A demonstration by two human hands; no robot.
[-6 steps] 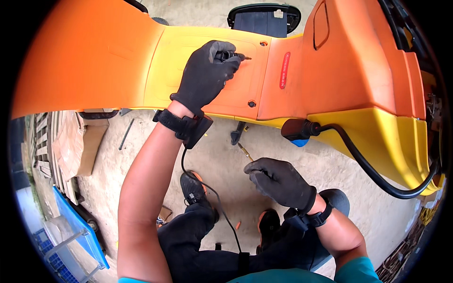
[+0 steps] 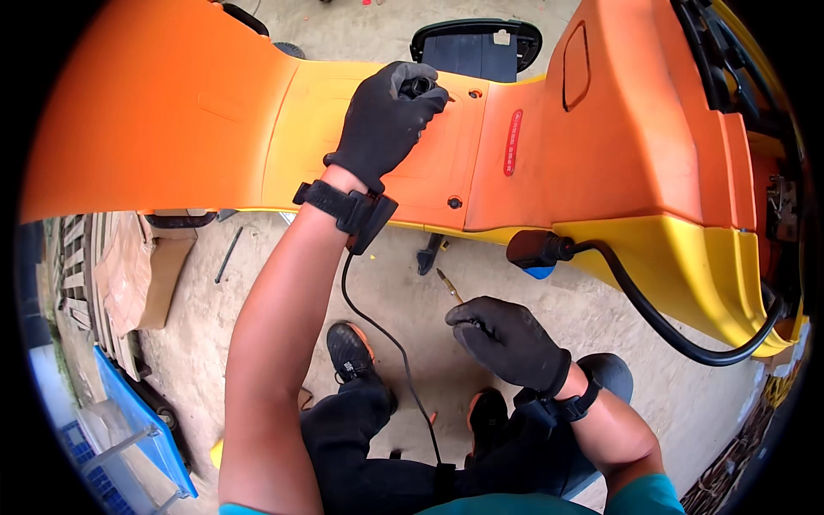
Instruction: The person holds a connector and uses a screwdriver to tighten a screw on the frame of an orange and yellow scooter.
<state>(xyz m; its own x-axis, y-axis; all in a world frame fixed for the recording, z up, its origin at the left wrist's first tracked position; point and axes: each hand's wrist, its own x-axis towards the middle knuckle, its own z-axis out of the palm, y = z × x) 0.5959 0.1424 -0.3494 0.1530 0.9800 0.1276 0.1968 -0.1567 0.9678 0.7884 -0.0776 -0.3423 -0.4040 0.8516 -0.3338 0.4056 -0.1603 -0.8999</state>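
My left hand (image 2: 386, 124), in a black glove, is closed around a small black tool (image 2: 420, 87) with a short bronze-coloured tip. It is over the orange-yellow floor panel (image 2: 416, 184) of an orange vehicle body, and most of the tool is hidden in my fist. Two dark fasteners sit in recesses at the panel's right side: the far fastener (image 2: 475, 93) near the tool's tip and the near fastener (image 2: 455, 202). Lower down, my gloved right hand (image 2: 511, 339) pinches a slim brass-coloured screwdriver bit (image 2: 449, 287), its point tilted up and left above the ground.
On the right, a black cable (image 2: 652, 313) loops from a black plug-like part (image 2: 536, 249) beside the yellow lower bodywork. A black tray-like part (image 2: 476, 47) lies beyond the vehicle. At left are a cardboard box (image 2: 129, 270), a dark rod (image 2: 228, 255) and a blue panel (image 2: 146, 421).
My left hand has shifted slightly up and right over the panel, and its tool has turned so less of the tip shows. The right hand still holds the bit, now tilted more upright.
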